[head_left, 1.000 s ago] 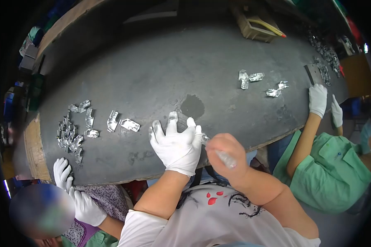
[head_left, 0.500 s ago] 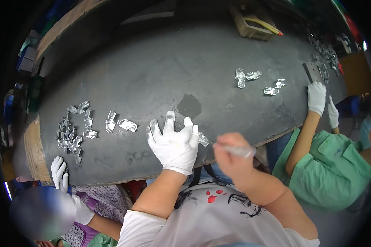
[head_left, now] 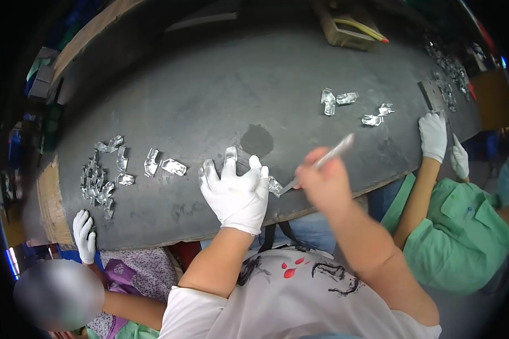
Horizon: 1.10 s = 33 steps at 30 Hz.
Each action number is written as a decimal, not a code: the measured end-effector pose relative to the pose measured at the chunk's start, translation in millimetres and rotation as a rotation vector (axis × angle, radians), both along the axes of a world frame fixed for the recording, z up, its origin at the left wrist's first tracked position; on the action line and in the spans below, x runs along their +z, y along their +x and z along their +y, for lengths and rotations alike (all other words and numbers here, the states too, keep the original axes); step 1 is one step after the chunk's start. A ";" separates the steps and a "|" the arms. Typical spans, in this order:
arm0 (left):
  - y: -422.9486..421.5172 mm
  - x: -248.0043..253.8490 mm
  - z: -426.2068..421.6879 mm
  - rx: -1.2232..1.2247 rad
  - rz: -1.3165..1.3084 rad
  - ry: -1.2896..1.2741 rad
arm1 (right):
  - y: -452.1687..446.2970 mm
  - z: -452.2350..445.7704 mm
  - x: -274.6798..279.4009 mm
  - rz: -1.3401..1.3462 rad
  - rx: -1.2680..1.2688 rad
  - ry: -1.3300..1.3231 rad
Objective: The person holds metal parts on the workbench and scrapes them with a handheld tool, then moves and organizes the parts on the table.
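Note:
My left hand (head_left: 234, 195), in a white glove, rests palm down on the dark table with several fingers spread. Its thumb and forefinger come together at a small shiny metal bracket (head_left: 275, 186), which is partly hidden by the hand. A slim silver knife-like tool (head_left: 335, 153) is gripped in my bare right hand (head_left: 325, 179). Its thin tip reaches down to the bracket's right side; whether it touches cannot be made out. To the left lie two loose metal brackets (head_left: 173, 167) and a cluster of them (head_left: 96, 183).
More brackets (head_left: 346, 99) lie to the right, with a pile (head_left: 447, 65) at the far right. A bin (head_left: 345, 37) with a yellow-handled tool (head_left: 362, 29) stands at the back. Co-workers' gloved hands (head_left: 433, 135) are at both sides; a dark patch (head_left: 257, 140) marks the table.
My right hand has turned, so the tool's handle now points up and to the right. My left hand stays nearly in place at the bracket. The left co-worker's nearer hand is no longer visible.

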State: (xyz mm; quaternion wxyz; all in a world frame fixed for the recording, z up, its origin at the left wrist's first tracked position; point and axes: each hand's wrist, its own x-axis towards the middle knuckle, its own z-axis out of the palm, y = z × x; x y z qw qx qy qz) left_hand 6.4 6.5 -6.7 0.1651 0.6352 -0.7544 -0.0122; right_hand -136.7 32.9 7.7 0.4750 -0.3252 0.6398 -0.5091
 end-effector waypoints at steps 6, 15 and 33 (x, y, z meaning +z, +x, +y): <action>-2.5 -2.6 1.3 0.023 -0.004 -0.011 | -15.6 16.4 5.5 -0.276 -0.064 -0.083; -4.4 -2.5 -0.4 0.024 -0.056 -0.009 | 22.5 15.6 -0.6 0.707 0.365 -0.645; 57.8 15.2 -52.8 0.099 -0.400 -0.308 | -70.4 45.8 -21.5 0.530 -0.206 -0.397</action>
